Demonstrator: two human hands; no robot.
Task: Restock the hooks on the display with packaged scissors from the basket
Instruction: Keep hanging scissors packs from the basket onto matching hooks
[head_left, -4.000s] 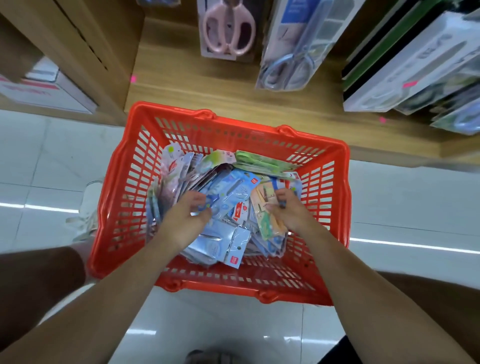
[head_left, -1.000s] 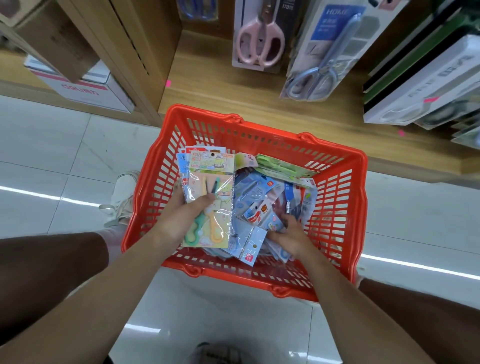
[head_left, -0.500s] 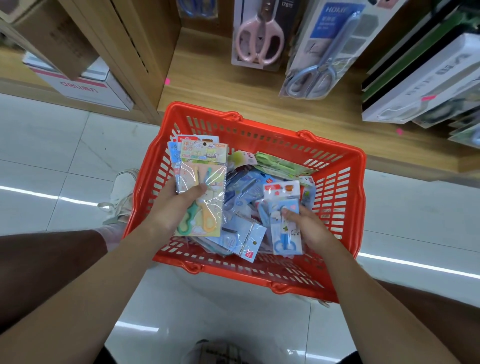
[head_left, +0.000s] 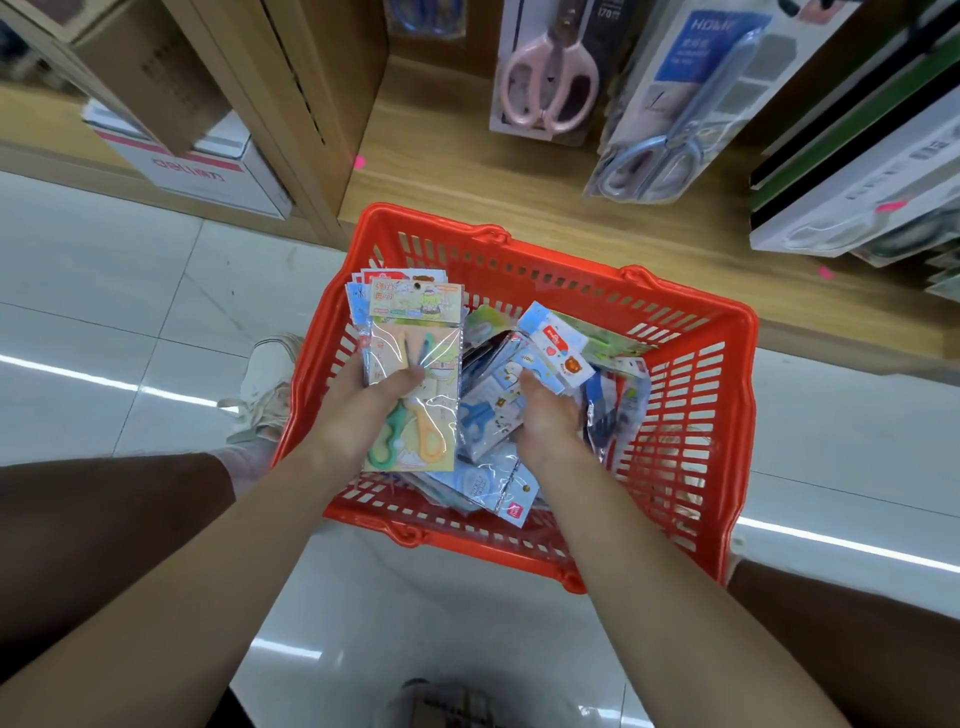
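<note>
left grip (head_left: 363, 413) holds scissors packs (head_left: 415, 325) | right grip (head_left: 548, 423) holds blue pack (head_left: 555, 347)

Glossy white tiled floor (head_left: 130, 291) down here, bright strips of light (head_left: 78, 375) reflecting across it. Off to the left, a pale laced sneaker (head_left: 265, 384) is planted on the tiles. Top left, a white box (head_left: 208, 171) with a red band sits under a shelf, a brown carton (head_left: 150, 78) resting on top of it. Two small pink marks (head_left: 359, 162) dot the wooden ledge (head_left: 467, 171), and on the right, long flat white boxes (head_left: 857, 197) lie stacked
</note>
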